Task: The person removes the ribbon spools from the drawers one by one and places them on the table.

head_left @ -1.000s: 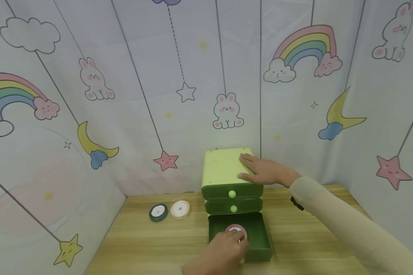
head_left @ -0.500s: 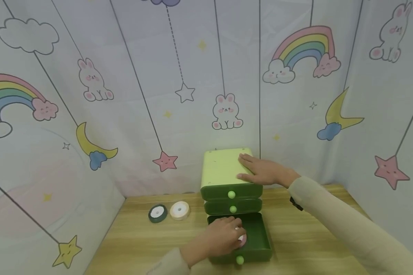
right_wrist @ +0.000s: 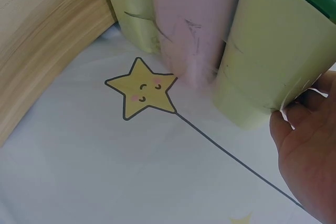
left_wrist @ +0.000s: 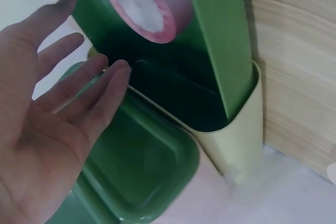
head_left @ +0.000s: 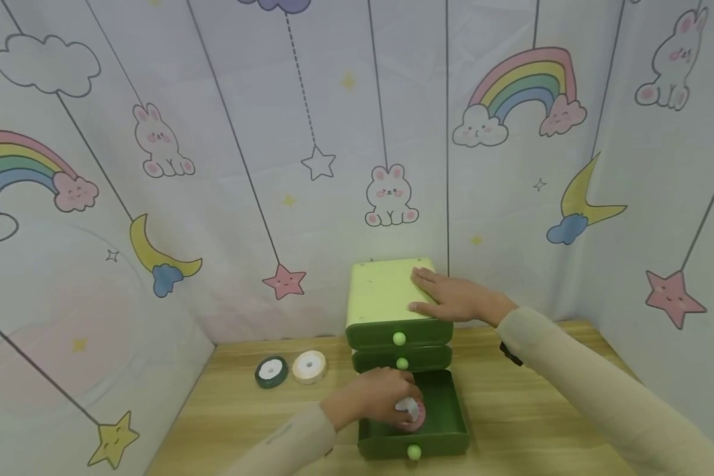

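A small drawer cabinet with a pale green top stands against the back wall. Its dark green bottom drawer is pulled out. Inside lies a pink ribbon spool with a white centre. My left hand is over the drawer's left side, partly covering the spool in the head view. In the left wrist view, the fingers of the left hand are loosely spread and apart from the spool. My right hand rests flat on the cabinet top, its fingertips at the panel edge in the right wrist view.
Two more ribbon spools lie on the wooden table left of the cabinet: a dark green one and a cream one. The upper drawer and middle drawer are closed. A printed cloth wall stands behind.
My left hand has moved from the drawer's front back toward the cabinet, uncovering the front knob. The pink spool sits slightly nearer the drawer's front. The right hand has stayed on the top.
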The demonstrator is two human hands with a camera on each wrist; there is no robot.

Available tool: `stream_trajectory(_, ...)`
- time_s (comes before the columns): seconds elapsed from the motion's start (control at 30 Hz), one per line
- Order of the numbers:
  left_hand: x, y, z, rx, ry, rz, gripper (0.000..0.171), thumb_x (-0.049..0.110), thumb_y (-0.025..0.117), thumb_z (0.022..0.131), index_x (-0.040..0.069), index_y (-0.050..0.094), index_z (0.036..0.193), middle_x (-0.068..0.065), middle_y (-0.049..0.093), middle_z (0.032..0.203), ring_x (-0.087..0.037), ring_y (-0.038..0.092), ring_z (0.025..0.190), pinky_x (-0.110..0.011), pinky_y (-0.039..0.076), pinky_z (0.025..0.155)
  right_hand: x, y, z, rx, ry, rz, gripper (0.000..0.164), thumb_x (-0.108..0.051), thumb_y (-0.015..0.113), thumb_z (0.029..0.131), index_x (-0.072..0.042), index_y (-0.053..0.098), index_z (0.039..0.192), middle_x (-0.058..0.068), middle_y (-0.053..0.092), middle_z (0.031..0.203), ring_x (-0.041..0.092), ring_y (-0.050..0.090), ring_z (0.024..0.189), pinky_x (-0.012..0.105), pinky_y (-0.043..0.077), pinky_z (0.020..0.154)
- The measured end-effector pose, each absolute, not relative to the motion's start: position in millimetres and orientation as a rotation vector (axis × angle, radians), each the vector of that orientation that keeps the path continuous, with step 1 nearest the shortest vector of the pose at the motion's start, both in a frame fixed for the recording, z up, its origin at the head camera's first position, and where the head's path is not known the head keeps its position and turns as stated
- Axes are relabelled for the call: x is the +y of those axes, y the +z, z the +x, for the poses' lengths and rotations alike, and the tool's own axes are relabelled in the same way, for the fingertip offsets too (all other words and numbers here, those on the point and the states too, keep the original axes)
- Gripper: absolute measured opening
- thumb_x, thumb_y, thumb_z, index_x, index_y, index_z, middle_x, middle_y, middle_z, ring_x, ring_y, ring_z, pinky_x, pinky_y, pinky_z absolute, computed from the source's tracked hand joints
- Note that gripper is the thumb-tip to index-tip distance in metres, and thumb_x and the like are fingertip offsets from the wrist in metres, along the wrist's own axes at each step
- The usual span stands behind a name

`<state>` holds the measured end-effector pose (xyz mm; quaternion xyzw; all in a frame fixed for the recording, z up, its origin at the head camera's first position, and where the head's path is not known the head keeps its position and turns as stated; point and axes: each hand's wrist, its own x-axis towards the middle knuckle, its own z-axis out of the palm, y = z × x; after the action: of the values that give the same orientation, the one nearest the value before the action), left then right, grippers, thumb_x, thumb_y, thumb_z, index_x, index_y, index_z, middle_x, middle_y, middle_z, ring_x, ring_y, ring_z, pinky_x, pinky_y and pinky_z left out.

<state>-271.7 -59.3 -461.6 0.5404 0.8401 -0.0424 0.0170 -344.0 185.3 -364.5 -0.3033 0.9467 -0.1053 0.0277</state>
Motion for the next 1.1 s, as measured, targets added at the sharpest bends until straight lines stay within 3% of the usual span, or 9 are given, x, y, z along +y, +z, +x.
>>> stream_trajectory(0.57,-52,-484,-282,2.577,-0.139,1.433,0.051,0.039,0.091,0.081,0.030,0.070,0.126,0.009,0.067,0.116,-0.002,0.064,0.088,-0.016,0.051,0.071,183,-365,-344,2.907,-0.335,-0.940,0.091,-0.069,0.039,0.105,-0.006,0.016,0.168,0.013,0.009,0.178,0.032,0.012,0.166,0.054,0.023,0.132)
stream_trajectory(1.1,-48,-490,-287,2.592,-0.202,1.401,0.058,0.044,0.089,0.082,0.031,0.067,0.134,0.010,0.069,0.116,0.000,0.064,0.091,-0.015,0.051,0.072,185,-365,-346,2.918,-0.335,-0.928,0.092,-0.070,0.039,0.104,-0.008,0.016,0.168,0.012,0.009,0.178,0.032,0.013,0.166,0.055,0.024,0.132)
